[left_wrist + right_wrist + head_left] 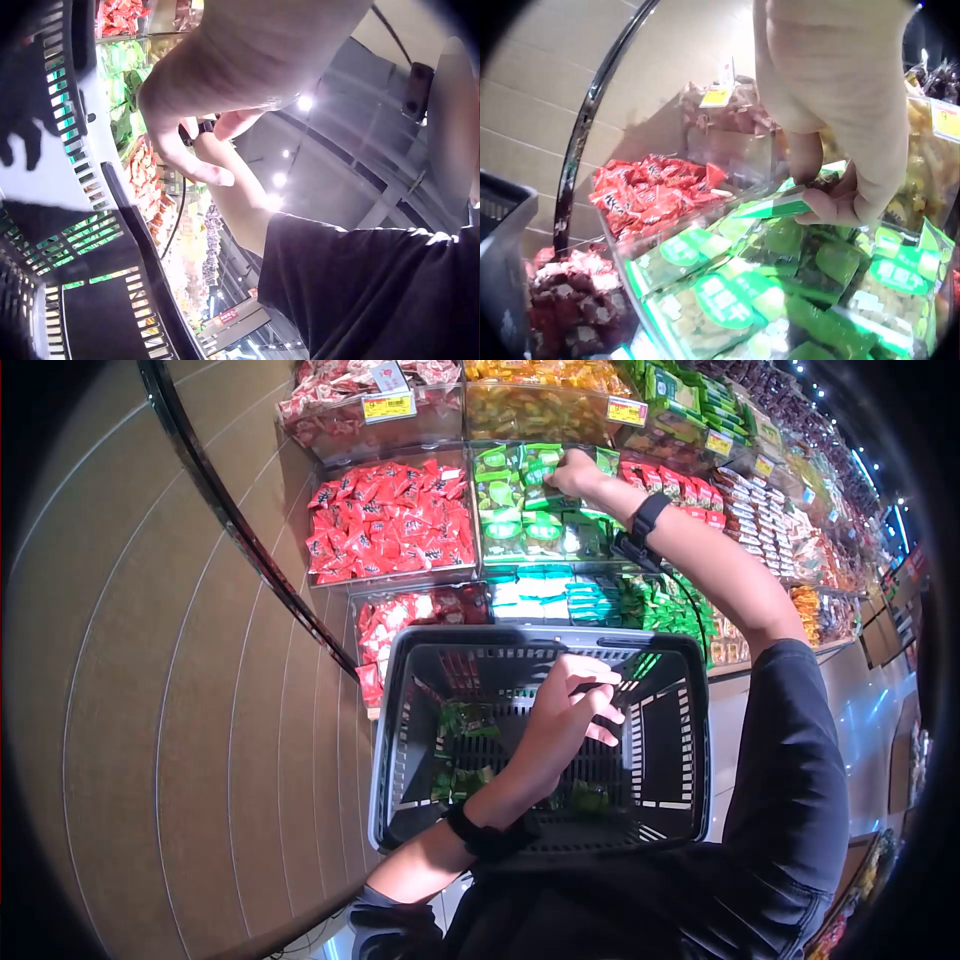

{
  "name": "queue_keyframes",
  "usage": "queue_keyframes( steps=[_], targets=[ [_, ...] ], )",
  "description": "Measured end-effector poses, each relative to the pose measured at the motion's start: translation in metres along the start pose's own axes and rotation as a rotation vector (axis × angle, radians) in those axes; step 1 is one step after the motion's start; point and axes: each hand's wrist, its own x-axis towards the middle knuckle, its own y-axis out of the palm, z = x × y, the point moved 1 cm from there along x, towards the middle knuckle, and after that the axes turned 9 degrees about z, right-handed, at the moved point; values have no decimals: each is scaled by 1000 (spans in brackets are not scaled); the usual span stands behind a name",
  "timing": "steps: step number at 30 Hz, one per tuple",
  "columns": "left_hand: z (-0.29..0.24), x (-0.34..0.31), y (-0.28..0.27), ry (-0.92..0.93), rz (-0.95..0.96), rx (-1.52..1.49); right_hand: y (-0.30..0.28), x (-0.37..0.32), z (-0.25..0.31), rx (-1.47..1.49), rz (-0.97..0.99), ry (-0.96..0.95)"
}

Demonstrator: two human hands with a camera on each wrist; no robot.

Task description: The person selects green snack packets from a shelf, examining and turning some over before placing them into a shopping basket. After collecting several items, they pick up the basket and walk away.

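Note:
My right hand (574,473) reaches into a bin of green snack packets (503,530). In the right wrist view its thumb and fingers (829,206) pinch the edge of one green-and-white packet (776,208), while other packets lie flat beneath it. My left hand (572,705) hovers over a dark shopping basket (540,635), its fingers loosely bent and holding nothing. A few green packets (465,783) lie on the basket's floor. Seen from the left wrist, the left hand (202,112) is beside the basket's slotted wall (112,187).
Left of the green bin is a bin of red packets (390,520). Price tags (389,407) front the upper bins. Blue-and-white packets (540,597) fill a lower bin behind the basket. A dark rail (235,510) runs along the tiled surface at left.

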Motion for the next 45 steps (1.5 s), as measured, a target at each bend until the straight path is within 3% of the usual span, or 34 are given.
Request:
queue_keyframes(
  steps=[5,7,17,25,30,36,42,45],
  targets=[
    [-3,1,2,-1,17,-2,20,-4,-13,-62,-107,-82],
    [-4,2,2,1,14,7,26,-1,-10,-206,-240,-113],
    [-7,3,4,-20,26,22,29,-6,-5,-342,-278,-225],
    [-6,4,3,7,44,15,22,-15,-6,-199,-399,-348],
    [-4,3,2,3,44,23,26,-17,-17,-139,-285,-423],
    [-7,2,3,8,51,40,33,-3,-18,-152,-317,-278],
    [-6,4,-3,3,63,21,26,-10,-18,-255,-325,-392],
    [-6,2,-4,9,50,21,20,-18,-10,-153,-206,-330]
  ],
)
